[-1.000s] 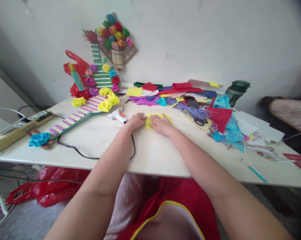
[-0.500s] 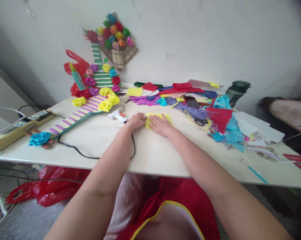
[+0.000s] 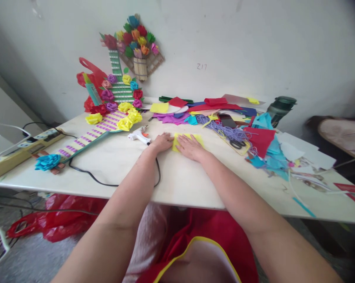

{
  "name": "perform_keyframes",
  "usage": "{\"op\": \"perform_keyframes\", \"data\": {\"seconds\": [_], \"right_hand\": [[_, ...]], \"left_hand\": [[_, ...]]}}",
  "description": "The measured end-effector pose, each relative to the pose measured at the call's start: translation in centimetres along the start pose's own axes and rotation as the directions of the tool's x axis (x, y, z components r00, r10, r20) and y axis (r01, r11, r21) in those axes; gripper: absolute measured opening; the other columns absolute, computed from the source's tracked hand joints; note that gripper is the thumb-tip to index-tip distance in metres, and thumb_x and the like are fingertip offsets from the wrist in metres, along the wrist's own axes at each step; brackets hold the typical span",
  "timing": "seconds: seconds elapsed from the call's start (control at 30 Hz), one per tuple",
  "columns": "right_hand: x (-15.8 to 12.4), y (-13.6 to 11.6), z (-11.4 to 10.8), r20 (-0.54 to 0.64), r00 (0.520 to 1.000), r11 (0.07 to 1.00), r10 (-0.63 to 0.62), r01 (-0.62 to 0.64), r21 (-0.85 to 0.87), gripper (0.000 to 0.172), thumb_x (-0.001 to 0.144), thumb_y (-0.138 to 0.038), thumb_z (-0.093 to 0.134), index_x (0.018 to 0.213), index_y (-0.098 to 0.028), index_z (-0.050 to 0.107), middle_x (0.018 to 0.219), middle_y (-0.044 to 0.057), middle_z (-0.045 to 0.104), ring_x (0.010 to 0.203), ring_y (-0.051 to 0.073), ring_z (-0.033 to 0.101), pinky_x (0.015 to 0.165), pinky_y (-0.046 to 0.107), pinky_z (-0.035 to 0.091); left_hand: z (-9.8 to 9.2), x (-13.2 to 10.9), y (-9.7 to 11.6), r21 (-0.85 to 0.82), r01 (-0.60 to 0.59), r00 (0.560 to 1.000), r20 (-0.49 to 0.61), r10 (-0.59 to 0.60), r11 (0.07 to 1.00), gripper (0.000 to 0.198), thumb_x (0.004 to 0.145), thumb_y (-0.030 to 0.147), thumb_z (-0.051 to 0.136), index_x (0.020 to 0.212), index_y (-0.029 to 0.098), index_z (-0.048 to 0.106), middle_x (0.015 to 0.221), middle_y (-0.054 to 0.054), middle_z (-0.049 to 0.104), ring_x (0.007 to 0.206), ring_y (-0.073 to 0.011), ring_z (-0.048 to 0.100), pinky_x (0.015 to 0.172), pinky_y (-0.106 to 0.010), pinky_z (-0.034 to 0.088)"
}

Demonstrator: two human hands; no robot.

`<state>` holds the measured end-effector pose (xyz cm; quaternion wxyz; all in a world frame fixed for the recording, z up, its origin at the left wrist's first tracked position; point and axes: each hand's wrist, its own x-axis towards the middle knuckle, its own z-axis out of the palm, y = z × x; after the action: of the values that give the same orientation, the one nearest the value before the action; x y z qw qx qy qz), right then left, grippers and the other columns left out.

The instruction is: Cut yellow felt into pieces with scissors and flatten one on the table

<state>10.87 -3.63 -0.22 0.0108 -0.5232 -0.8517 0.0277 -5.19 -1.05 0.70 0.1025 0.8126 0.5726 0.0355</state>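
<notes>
My right hand (image 3: 191, 147) lies flat with its fingers spread on a yellow paper square (image 3: 199, 139), covering much of it. Just left of the paper, my left hand (image 3: 162, 142) rests on the white table (image 3: 183, 184), fingers stretched out and fingertips near the paper's left edge. Neither hand grips anything. A white glue gun (image 3: 139, 135) lies left of my left hand, and its black cord passes behind my left forearm.
A purple-striped paper guitar (image 3: 97, 131) with flowers lies at the left, near a power strip (image 3: 27, 151). Coloured paper sheets (image 3: 171, 118) line the back. Purple string (image 3: 224, 129), scissors (image 3: 237, 144), blue scraps (image 3: 273, 157) and a dark bottle (image 3: 280, 108) are at the right.
</notes>
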Motion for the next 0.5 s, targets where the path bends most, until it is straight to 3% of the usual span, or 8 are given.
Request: {"op": "perform_keyframes", "data": {"seconds": [0.27, 0.5], "right_hand": [[-0.5, 2.1, 0.1, 0.048, 0.996, 0.997, 0.075, -0.075, 0.005, 0.063, 0.089, -0.039, 0.013, 0.145, -0.010, 0.016, 0.152, 0.004, 0.012, 0.140, 0.016, 0.008, 0.113, 0.041, 0.001], [-0.1, 0.7, 0.1, 0.054, 0.996, 0.998, 0.069, -0.069, -0.006, 0.065, 0.089, -0.043, 0.012, 0.144, -0.009, 0.020, 0.152, 0.005, 0.011, 0.140, 0.017, 0.006, 0.112, 0.042, 0.000]], "left_hand": [[0.1, 0.1, -0.1, 0.012, -0.016, 1.000, -0.010, 0.016, 1.000, 0.046, 0.085, 0.030, 0.036, 0.130, 0.027, 0.048, 0.145, -0.002, 0.033, 0.135, -0.0227, 0.025, 0.109, -0.036, 0.021], [0.2, 0.2, -0.1, 0.028, -0.029, 0.999, -0.030, 0.030, 0.999, 0.044, 0.083, 0.027, 0.037, 0.125, 0.026, 0.053, 0.142, -0.001, 0.039, 0.133, -0.0207, 0.029, 0.108, -0.033, 0.024]]}}
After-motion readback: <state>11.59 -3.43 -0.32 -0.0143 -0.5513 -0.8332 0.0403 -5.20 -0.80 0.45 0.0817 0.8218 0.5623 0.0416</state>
